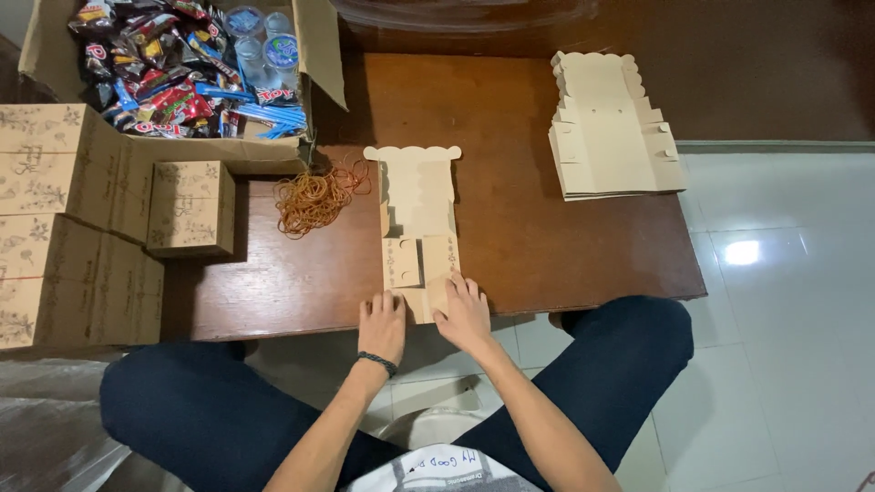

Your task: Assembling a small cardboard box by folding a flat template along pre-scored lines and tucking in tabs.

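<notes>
A flat, die-cut tan cardboard box blank with a scalloped far edge lies on the low brown wooden table, partly folded at its near end. My left hand rests at the table's front edge, fingertips touching the blank's near left flap. My right hand presses flat on the near right flap. A dark band circles my left wrist. Neither hand grips anything.
A stack of flat blanks lies at the table's far right. A heap of orange rubber bands sits left of the blank. Folded printed boxes stand left. An open carton holds snack packets and water cups. My knees flank the table.
</notes>
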